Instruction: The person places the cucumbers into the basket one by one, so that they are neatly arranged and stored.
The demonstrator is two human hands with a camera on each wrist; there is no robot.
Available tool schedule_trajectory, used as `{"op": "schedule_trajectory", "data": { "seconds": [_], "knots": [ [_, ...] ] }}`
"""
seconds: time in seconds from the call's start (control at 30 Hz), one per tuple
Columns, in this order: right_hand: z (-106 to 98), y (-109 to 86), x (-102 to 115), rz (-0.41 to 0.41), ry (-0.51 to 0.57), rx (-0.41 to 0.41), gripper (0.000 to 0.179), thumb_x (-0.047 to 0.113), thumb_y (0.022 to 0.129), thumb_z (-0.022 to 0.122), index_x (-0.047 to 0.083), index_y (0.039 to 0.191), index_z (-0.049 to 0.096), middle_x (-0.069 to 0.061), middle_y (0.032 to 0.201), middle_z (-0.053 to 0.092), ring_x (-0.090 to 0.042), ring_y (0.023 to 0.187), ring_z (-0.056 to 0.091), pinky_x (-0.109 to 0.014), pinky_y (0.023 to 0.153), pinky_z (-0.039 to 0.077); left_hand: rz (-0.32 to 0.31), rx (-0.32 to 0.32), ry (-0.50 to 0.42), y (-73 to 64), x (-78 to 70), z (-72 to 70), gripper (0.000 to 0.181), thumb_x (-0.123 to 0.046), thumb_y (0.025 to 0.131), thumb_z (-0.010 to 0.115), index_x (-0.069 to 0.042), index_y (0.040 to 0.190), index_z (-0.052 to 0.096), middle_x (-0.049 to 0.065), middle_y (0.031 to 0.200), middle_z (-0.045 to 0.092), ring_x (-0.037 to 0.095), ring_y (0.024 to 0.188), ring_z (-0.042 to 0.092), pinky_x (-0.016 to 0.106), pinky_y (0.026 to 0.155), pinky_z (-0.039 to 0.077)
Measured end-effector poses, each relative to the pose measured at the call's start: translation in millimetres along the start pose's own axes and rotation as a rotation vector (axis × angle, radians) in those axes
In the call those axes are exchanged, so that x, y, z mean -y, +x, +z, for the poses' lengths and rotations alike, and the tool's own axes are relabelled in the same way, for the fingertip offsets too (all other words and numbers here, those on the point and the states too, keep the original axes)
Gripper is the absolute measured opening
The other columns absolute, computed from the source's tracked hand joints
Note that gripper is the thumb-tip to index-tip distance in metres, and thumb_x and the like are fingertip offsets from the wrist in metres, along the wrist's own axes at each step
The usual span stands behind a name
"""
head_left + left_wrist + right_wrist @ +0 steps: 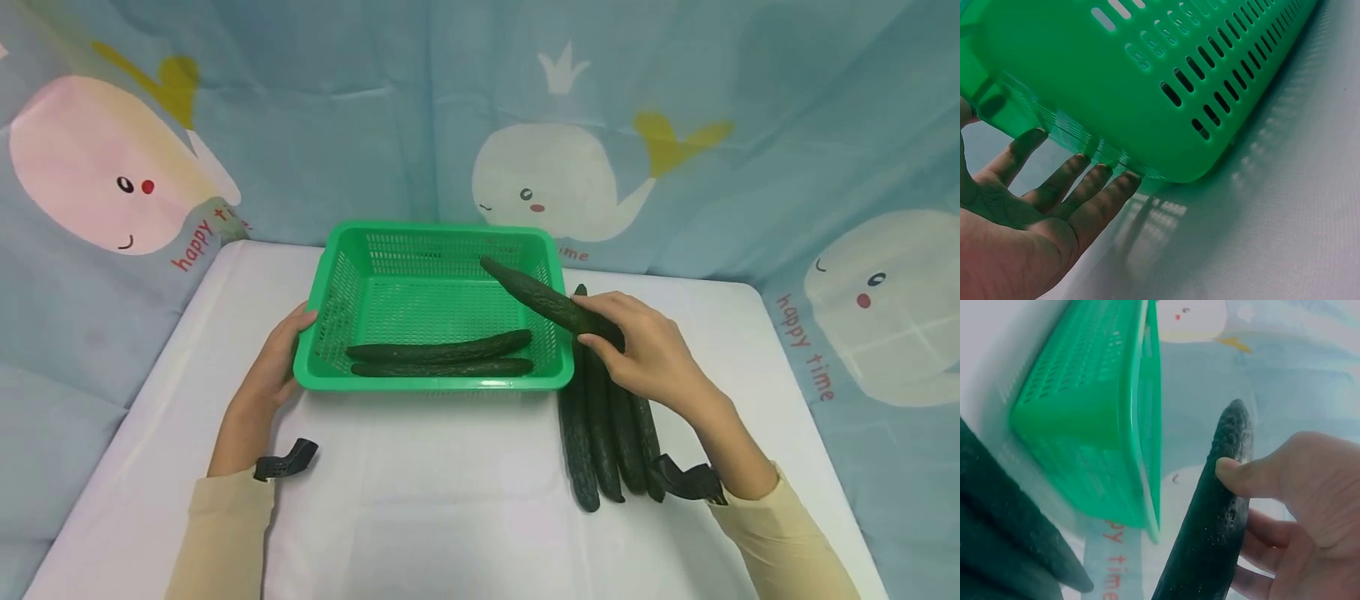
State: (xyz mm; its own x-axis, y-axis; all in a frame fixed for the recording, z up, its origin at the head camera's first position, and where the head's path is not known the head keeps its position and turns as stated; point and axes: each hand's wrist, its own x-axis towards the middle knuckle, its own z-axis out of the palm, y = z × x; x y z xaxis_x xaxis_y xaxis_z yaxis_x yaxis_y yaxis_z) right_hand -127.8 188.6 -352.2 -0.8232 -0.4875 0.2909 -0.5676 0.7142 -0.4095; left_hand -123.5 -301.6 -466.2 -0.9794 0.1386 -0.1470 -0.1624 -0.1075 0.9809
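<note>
A dark green cucumber [536, 293] is pinched near one end between the thumb and fingers of my right hand [652, 346]. Its far end slants over the right part of a green plastic basket [435, 384]. Inside the basket, two cucumbers, an upper one [438, 352] and a lower one [442, 367], lie side by side along the front wall. My left hand [270, 358] is at the basket's left side. In the left wrist view its fingers [1100, 203] are extended, with the tips touching the basket's wall.
Several more cucumbers [596, 417] lie lengthwise in a row to the right of the basket, partly beneath the right hand. A white cloth [420, 500] covers the table. Behind it hangs a blue curtain [337, 125] with printed whales.
</note>
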Motion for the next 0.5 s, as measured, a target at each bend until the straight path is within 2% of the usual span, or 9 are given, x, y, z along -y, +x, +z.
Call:
{"op": "schedule_trajectory", "data": {
  "seconds": [0.1,0.27,0.5],
  "knots": [
    [2,10.1,4,-0.018,0.022,0.033,0.048,0.010,0.097,0.077,0.015,0.144,0.066,-0.008,0.132,0.072,-0.023,0.103,0.070,-0.041,0.072,0.055,-0.001,-0.003,-0.010,0.3,-2.0,0.6,0.074,-0.043,0.114,0.041,-0.007,0.171,0.010,-0.005,0.146,0.048,0.002,0.131,0.059,0.017,0.107,0.055],
    [11,21.6,10,-0.047,0.044,0.077,0.048,0.010,0.097,0.077,0.015,0.143,0.066,-0.006,0.129,0.072,-0.021,0.098,0.068,-0.039,0.070,0.055,-0.001,-0.009,-0.011,-1.0,-0.9,0.3,0.073,-0.043,0.114,0.042,-0.008,0.171,0.012,-0.006,0.144,0.051,0.002,0.129,0.061,0.017,0.106,0.056],
    [17,36.6,21,-0.068,0.023,0.129,0.048,0.013,0.098,0.077,0.017,0.144,0.066,-0.006,0.133,0.071,-0.024,0.109,0.069,-0.039,0.068,0.056,-0.015,-0.021,-0.006,-2.4,3.4,2.9,0.072,-0.044,0.113,0.042,-0.009,0.170,0.017,-0.007,0.142,0.053,0.002,0.128,0.060,0.015,0.104,0.056]
  ]
}}
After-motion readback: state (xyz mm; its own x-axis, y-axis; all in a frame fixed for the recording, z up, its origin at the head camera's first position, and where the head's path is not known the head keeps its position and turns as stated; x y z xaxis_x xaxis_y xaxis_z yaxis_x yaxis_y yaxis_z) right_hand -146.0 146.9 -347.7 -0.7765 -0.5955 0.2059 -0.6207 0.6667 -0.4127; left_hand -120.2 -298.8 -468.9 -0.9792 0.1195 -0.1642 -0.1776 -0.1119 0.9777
